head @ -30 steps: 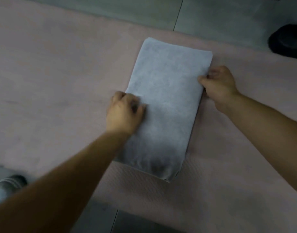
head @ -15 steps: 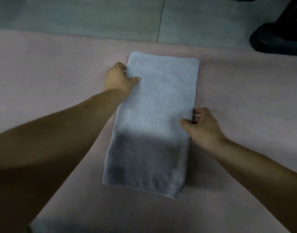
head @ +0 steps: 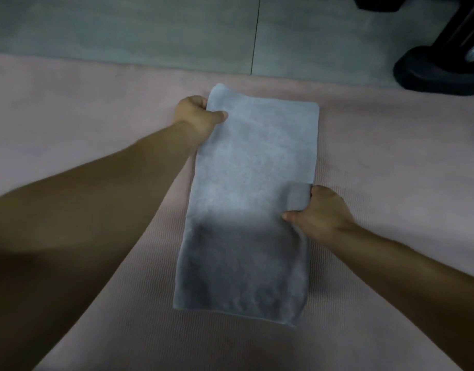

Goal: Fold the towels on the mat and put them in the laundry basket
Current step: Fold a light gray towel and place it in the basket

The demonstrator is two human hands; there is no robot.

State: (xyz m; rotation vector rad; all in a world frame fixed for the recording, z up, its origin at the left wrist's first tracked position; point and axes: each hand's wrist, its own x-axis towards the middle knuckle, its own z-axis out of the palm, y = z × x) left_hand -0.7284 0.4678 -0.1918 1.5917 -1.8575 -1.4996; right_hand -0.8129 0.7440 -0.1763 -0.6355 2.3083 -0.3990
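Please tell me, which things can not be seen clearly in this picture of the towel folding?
Laundry basket: outside the head view.
Left hand: fingers hidden under the towel, far corner.
Right hand: fingertips hidden under the towel's right edge.
Towel layers: near half in shadow, count unclear.
Black object, top right: cut off by the frame edge.
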